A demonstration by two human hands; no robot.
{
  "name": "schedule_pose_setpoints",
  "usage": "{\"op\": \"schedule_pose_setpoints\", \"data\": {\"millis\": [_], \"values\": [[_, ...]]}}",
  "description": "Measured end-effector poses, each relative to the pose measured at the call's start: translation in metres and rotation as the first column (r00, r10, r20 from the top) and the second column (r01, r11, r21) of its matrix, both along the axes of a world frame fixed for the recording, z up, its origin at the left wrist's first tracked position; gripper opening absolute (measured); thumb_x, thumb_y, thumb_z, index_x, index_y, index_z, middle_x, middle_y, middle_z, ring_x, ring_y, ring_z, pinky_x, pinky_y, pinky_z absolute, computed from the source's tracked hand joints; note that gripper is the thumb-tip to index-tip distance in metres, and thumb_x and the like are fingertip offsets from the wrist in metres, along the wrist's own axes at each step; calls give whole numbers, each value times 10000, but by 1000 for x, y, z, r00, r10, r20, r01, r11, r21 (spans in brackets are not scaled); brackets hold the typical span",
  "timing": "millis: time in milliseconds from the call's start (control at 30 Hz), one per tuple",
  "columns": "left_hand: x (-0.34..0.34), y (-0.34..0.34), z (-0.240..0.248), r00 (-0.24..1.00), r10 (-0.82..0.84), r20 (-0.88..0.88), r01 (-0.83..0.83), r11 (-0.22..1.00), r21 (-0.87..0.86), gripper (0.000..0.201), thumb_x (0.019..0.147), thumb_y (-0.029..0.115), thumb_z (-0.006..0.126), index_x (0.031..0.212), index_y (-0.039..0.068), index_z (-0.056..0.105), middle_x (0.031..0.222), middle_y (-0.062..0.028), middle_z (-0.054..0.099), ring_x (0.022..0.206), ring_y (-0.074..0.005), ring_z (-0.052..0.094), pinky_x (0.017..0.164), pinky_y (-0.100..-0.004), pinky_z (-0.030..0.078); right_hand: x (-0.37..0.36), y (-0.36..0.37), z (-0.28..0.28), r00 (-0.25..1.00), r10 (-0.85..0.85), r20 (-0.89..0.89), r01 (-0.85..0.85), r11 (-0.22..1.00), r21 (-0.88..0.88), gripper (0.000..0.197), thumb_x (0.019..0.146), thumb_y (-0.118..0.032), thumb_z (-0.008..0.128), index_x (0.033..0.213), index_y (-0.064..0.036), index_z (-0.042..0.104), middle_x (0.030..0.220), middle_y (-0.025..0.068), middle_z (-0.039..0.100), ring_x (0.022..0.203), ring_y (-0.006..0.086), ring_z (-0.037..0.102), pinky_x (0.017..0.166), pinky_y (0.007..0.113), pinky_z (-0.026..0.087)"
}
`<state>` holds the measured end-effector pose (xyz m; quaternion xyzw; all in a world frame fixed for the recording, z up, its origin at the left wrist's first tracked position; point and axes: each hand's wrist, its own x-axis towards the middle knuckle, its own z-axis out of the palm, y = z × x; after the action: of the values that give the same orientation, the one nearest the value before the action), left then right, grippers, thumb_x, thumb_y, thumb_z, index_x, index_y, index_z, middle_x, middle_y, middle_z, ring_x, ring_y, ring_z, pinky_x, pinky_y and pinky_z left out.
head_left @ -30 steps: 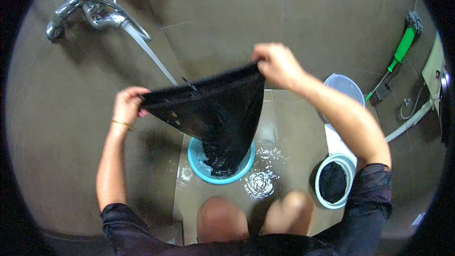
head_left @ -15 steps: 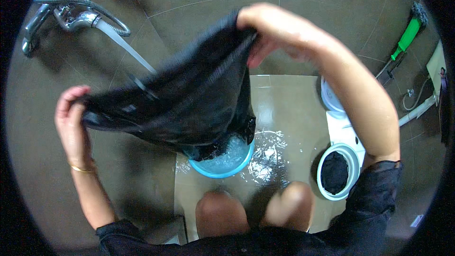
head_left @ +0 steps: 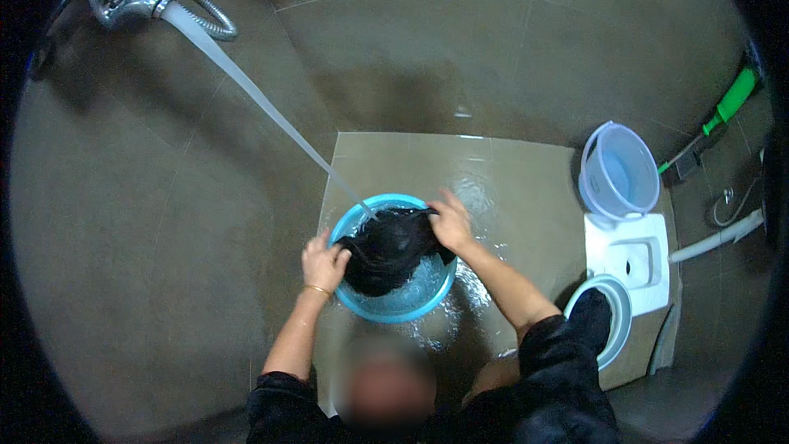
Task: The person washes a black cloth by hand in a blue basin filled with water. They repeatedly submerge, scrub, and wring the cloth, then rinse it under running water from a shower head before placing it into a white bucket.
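A soaked black cloth (head_left: pixel 390 251), perhaps a garment, lies bunched in a round blue basin (head_left: pixel 427 309) of water on the floor. My left hand (head_left: pixel 325 261) grips its left edge at the basin's rim. Over the opposite side, my right hand (head_left: pixel 450 222) has its fingers closed on the cloth's right end. A stream of water (head_left: pixel 263 103) runs from the chrome tap (head_left: pixel 136 6) and falls into the basin near the cloth's far edge. The garment's exact kind cannot be made out in its folds.
To the right stand a pale lilac bucket (head_left: pixel 620 171) and a white squat toilet pan (head_left: pixel 643 259). A light grey bucket (head_left: pixel 622 312) with dark cloth in it is close by my right arm. A green-handled brush (head_left: pixel 730 103) hangs on the right wall. Wet floor tiles (head_left: pixel 526 197) surround the basin.
Both hands have come down and closer together, lowering the black cloth from a raised, spread position into the basin. The tap's stream now reaches the basin in full view.
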<state>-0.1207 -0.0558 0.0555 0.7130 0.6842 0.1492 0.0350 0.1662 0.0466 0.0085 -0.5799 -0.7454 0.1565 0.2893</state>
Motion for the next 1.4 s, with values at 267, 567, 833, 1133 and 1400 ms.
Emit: {"op": "schedule_pose_setpoints", "data": {"millis": [267,567,833,1133,1400], "values": [[46,-24,-75,990,-91,112,100,992,-76,757,696,212,705,1371,264,366,1459,-259,105,1349,-426,118,1038,-570,166,-17,-60,-12,857,509,-85,-508,804,-309,426,739,-82,514,1164,-67,551,1126,222,520,1056,363,510,941,382,411],[44,9,-58,984,-159,-82,112,904,-412,1069,589,412,797,1428,375,136,1475,-240,-72,1347,-468,-23,968,-704,116,-15,-20,-23,843,341,416,-142,887,-439,656,769,-333,574,1377,-355,329,1501,174,-18,1373,392,-58,1013,665,53],[47,17,-80,938,-328,-115,186,754,-631,1145,555,323,829,1430,376,93,1479,-228,-83,1346,-473,-21,951,-719,142,-52,-41,-47,584,656,478,-313,726,-613,704,779,-346,586,1374,-65,335,1476,215,69,1365,400,8,1066,598,4],[49,-2,-168,827,-215,-519,4,926,-378,908,695,323,718,1430,330,184,1483,-223,-71,1348,-469,-39,944,-740,2,-62,-27,-108,920,392,-3,-223,516,-827,871,755,-366,596,1444,-122,122,1485,115,132,1378,313,74,1087,560,50],[78,16,-180,759,-257,-599,-150,826,-544,884,745,376,673,1445,305,138,1494,-181,-83,1365,-406,-80,1050,-621,40,-58,-45,-129,641,565,519,-304,808,-505,560,867,-389,434,1366,-143,372,1460,94,260,1339,288,237,1109,460,131]]}}
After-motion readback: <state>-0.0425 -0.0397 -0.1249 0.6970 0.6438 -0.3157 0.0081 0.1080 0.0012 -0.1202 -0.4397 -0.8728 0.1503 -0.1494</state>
